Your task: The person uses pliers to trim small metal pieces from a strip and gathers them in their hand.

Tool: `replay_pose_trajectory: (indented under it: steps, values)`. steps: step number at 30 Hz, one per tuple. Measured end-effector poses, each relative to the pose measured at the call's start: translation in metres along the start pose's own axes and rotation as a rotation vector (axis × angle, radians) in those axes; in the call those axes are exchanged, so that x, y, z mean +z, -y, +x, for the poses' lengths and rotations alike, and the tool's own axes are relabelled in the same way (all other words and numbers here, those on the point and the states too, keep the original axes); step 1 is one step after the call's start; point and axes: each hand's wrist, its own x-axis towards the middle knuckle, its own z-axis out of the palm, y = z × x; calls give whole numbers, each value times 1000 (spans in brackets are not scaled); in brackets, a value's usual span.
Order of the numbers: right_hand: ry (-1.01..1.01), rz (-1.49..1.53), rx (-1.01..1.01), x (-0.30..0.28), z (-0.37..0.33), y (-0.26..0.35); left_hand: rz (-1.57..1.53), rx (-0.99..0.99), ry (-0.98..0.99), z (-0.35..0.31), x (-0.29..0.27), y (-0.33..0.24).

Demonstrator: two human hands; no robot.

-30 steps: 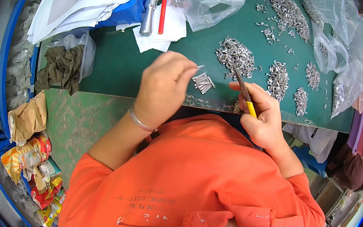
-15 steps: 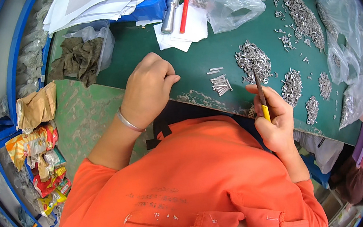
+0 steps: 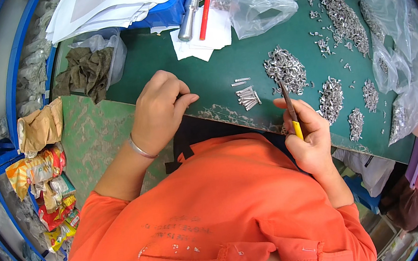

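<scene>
My right hand is closed around a slim file with a yellow handle. The file points away from me, its dark tip at the near edge of a heap of small curved silver metal pieces. Over the table's near edge, my left hand is held with curled fingers, thumb against the forefinger; whatever it may pinch is hidden. Between the hands lies a small group of short straight metal pieces, two of them set apart behind the rest.
The green table bears more metal heaps at right, beside clear plastic bags. Papers, a metal rod and a red stick lie at the back. A plastic bin with dark cloth stands left, near blue shelving.
The whole view has shifted slightly, so most things sit a little further left. My left hand has drawn slightly nearer to me; the right hand keeps its hold on the file.
</scene>
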Motion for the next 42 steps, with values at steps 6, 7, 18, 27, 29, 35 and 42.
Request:
replay_pose_trajectory:
  steps: [6, 7, 18, 27, 29, 35, 42]
  values:
    - [-3, -3, -4, -1, -1, -2, -98, 0, -325, 1, 12, 3]
    - [-8, -7, -1, -1, -2, -3, -137, -47, -311, -4, 6, -1]
    - [24, -2, 0, 2, 3, -4, -61, 74, -77, -3, 5, -7]
    - [70, -269, -141, 1, 5, 0, -707, -219, 99, 19, 26, -31]
    - [93, -378, -181, 3, 4, 5, -1016, -465, 222, 23, 25, -41]
    - [106, -459, -216, 3, 7, 6, -1140, -527, 264, 23, 25, -48]
    - [130, -421, -209, 2, 9, 5, -1148, -446, 278, 17, 27, -49]
